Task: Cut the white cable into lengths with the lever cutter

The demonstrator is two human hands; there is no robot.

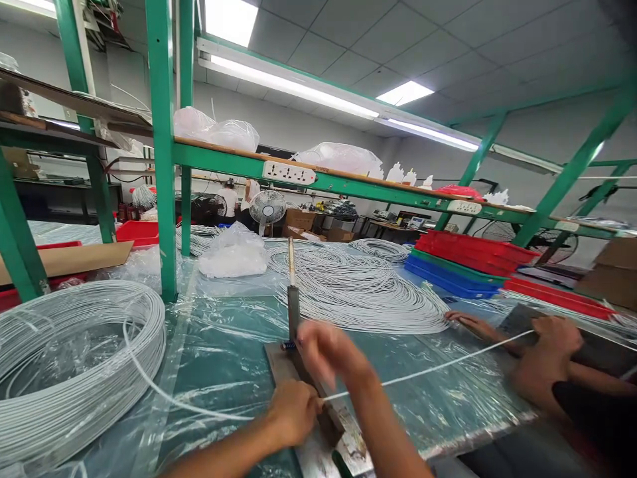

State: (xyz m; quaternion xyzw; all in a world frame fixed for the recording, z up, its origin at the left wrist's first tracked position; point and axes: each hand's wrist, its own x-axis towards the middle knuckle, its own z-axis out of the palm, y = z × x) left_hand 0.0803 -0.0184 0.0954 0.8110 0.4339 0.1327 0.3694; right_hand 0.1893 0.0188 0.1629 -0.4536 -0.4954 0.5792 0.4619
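Left hand: low on the near side (293, 411), fingers closed snugly around a white cable (438, 366).
Right hand: just above and beyond it (328, 348), blurred, fingers bent; cannot tell whether it grips or touches anything.
Stage: cable is drawn out and spans the lever tool (293, 312), whose arm stands upright. By my judgement, partway through one length: feeding out looks done, any stroke of the lever not yet made. The hand hides the crossing, so a break there can't be ruled out.
Cable by the hand: inside the left fist, over the tool's metal base; it leaves that fist to the right and passes by the right forearm.
Coil: thick ring of cable (84, 411) on the left of the worktop (213, 345), one loose strand leading to the left fist; plenty looks left on it.
Far end: a co-worker's hand (557, 335) on the right holds the cable up, nearly taut.
Loops: broad, flat heap of cable (358, 279) beyond the tool; seemingly lengths already laid aside.
Trays: red, green and blue stack (468, 255) behind the heap, to the right.
Shelf: green-framed (239, 159), carrying bagged goods, above it all.
Farthest: white fan (267, 208), cartons nearby.
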